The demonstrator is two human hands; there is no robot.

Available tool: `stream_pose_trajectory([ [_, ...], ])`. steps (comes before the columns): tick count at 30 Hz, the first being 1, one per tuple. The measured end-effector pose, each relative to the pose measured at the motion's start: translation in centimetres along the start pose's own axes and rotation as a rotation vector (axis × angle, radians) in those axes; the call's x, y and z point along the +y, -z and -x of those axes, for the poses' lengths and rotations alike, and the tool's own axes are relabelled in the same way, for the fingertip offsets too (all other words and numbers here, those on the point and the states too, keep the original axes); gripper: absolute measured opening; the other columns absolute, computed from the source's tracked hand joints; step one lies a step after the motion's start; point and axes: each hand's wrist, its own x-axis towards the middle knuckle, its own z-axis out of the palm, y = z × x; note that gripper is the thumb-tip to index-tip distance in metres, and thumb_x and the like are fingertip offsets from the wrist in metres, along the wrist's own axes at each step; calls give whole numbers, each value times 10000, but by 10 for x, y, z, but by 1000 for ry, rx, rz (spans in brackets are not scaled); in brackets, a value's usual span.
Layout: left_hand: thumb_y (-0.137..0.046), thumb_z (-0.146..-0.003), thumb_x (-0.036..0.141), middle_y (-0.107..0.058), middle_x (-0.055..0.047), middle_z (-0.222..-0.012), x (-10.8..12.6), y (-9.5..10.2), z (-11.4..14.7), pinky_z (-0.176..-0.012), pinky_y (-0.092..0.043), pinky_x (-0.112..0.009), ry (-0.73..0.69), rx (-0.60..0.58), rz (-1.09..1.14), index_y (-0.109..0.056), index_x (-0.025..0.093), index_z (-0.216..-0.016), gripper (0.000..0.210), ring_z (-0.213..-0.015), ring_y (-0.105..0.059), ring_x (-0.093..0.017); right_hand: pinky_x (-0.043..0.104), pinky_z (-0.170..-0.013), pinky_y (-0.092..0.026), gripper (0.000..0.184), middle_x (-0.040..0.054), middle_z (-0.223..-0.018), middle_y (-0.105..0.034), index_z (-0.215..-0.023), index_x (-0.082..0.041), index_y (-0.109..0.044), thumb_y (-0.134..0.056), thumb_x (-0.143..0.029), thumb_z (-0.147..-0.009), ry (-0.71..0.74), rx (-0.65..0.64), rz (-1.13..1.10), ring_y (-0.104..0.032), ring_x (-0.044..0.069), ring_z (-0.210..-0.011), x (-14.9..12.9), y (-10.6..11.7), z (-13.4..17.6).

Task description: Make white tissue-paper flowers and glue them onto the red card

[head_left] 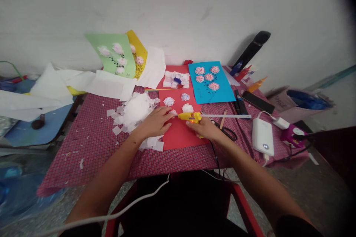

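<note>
My right hand point(205, 127) grips the yellow glue gun point(185, 117) at the centre of the frame, the gun pointing left at a small puff point(173, 112). My left hand point(155, 121) reaches to that puff, thumb held apart from forefinger; I can't quite tell whether a fingertip touches it. The puff sits on red paper point(180, 137), three more puffs point(168, 101) just above. Left of centre, white squares point(136, 111) lie heaped; right of centre, a blue card point(228, 89) bears pink flowers point(208, 77).

To your right, you can read "PACE" (any letter before it is unclear) on the pale container point(281, 100).
</note>
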Motion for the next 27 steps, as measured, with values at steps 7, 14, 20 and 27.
stream_pose_trajectory([
  [7,-554,-1030,276,-564,-144,-1482,0,1,0,-1195,-444,-524,2,2,18,-583,230,-1437,411,-1385,-521,-316,229,-383,-364,341,-58,-536,-533,-1117,-206,-695,-690,-492,-930,-7,-7,8,-477,122,-405,-7,-2,3],
  [14,-556,-1020,261,-568,-129,-1470,1,1,0,-1206,-439,-511,-7,15,21,-578,236,-1446,428,-1385,-525,-305,233,-399,-371,360,-59,-539,-525,-1110,-185,-699,-662,-502,-944,-30,-16,45,-476,124,-422,-9,-2,3],
  [20,-545,-1027,274,-567,-137,-1467,1,2,0,-1202,-447,-511,-10,4,3,-579,223,-1443,420,-1374,-532,-306,227,-412,-368,416,-56,-544,-536,-1250,-180,-701,-628,-479,-971,-24,-18,91,-472,120,-425,-13,0,4],
  [27,-550,-1027,269,-566,-142,-1475,2,1,0,-1202,-448,-513,0,-2,-3,-579,217,-1442,420,-1381,-528,-307,236,-418,-364,427,-55,-543,-532,-1280,-171,-711,-633,-457,-972,-26,-5,83,-463,122,-427,-11,-2,2],
])
